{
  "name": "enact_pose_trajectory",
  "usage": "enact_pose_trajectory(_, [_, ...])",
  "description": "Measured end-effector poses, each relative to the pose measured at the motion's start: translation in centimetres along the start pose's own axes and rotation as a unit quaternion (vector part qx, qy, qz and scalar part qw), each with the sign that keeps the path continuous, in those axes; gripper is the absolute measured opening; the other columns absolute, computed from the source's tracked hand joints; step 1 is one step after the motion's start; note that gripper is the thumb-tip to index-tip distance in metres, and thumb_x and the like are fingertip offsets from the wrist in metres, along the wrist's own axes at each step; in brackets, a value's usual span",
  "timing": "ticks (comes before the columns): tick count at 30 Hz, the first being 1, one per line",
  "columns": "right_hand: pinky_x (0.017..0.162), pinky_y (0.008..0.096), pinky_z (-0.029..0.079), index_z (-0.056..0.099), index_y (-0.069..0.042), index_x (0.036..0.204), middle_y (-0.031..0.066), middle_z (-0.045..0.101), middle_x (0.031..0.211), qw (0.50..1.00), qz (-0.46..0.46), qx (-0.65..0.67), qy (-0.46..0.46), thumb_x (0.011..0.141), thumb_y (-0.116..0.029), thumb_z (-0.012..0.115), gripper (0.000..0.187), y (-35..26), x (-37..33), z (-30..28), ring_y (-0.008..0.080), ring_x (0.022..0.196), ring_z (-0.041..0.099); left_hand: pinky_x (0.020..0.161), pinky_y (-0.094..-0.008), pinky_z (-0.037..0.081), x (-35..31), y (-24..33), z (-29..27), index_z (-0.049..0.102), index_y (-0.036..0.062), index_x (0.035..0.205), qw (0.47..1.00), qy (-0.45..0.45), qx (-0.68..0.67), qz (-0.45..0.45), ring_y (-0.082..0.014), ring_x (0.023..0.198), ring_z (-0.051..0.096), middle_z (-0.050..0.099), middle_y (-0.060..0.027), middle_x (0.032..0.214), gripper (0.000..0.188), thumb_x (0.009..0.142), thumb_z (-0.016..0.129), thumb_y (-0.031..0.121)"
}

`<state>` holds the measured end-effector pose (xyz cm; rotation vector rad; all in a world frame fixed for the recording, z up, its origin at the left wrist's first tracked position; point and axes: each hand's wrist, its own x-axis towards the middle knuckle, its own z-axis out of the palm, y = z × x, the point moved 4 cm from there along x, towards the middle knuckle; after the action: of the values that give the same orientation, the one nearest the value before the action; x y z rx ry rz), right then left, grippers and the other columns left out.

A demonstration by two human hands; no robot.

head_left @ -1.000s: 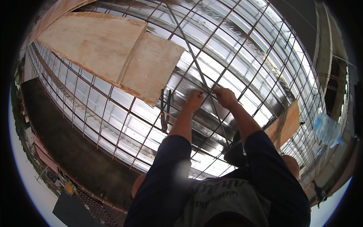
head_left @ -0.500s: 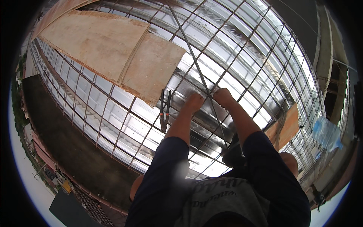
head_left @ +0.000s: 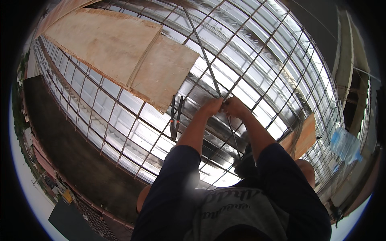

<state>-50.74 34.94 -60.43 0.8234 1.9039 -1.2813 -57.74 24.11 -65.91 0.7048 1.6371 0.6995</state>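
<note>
Both my hands meet over the steel rebar mesh point(head_left: 246, 74), where a long diagonal bar point(head_left: 204, 52) crosses the grid. My left hand point(head_left: 213, 107) has its fingers closed close to that bar. Right beside it, my right hand point(head_left: 235, 107) is closed too, fingers bent toward the crossing. Whatever the fingertips hold is too small to make out. A pair of dark-handled pincers point(head_left: 177, 116) with red-orange bands lies on the mesh to the left of my left hand, untouched.
Wooden boards point(head_left: 106, 44) lie over the mesh at the upper left. Shiny corrugated metal sheeting point(head_left: 157, 136) shows beneath the bars. Close to my right knee is an orange-brown board point(head_left: 302, 136), with a clear blue-tinted plastic bottle point(head_left: 345, 145) beyond. A dark ledge point(head_left: 76, 128) runs along the left.
My hands have come together at the crossing; before, they were slightly apart as fists. The right hand has turned and bent its fingers inward. The pincers stay in place.
</note>
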Motion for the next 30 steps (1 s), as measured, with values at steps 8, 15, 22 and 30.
enact_pose_trajectory(8, [0.046,0.0298,0.052,0.069,0.003,0.073,0.0120,0.066,0.065,0.994,-0.017,-0.104,-0.011,0.078,-0.015,0.055,0.023,0.1,2.5,-0.1,0.0195,0.052,0.065,0.063,-0.0386,0.050,-2.6,-0.3,2.6,0.058,0.0041,0.095,0.908,-0.010,-0.375,-0.187,-0.0208,0.071,0.062,0.065,-0.0093,0.086,0.036,0.092,0.042,0.037])
enact_pose_trajectory(15, [0.040,0.0303,0.049,0.066,0.004,0.067,0.0117,0.067,0.067,0.972,-0.090,-0.193,-0.097,0.076,-0.015,0.052,0.025,2.6,4.4,-0.6,0.0202,0.052,0.066,0.063,-0.0396,0.051,-5.0,3.7,5.9,0.057,0.0075,0.094,0.758,-0.049,-0.630,-0.161,-0.0159,0.056,0.052,0.051,-0.0010,0.065,0.015,0.090,0.054,0.022])
enact_pose_trajectory(22, [0.042,0.0294,0.048,0.066,-0.001,0.084,0.0075,0.066,0.072,0.997,0.062,0.010,-0.045,0.075,-0.017,0.056,0.021,0.7,1.6,-1.6,0.0193,0.058,0.067,0.049,-0.0354,0.045,-6.2,0.2,1.7,0.056,0.0061,0.085,0.829,0.025,-0.511,-0.227,-0.0109,0.047,0.038,0.041,0.0027,0.057,0.010,0.087,0.054,0.016])
enact_pose_trajectory(30, [0.045,0.0311,0.049,0.064,0.003,0.080,0.0091,0.064,0.068,0.973,-0.149,-0.176,0.011,0.077,-0.016,0.058,0.020,6.5,4.9,0.9,0.0192,0.057,0.066,0.045,-0.0338,0.043,-3.8,2.1,-1.1,0.060,0.0039,0.070,0.882,0.068,-0.422,-0.198,-0.0150,0.046,0.040,0.044,-0.0016,0.054,0.014,0.081,0.057,0.011])
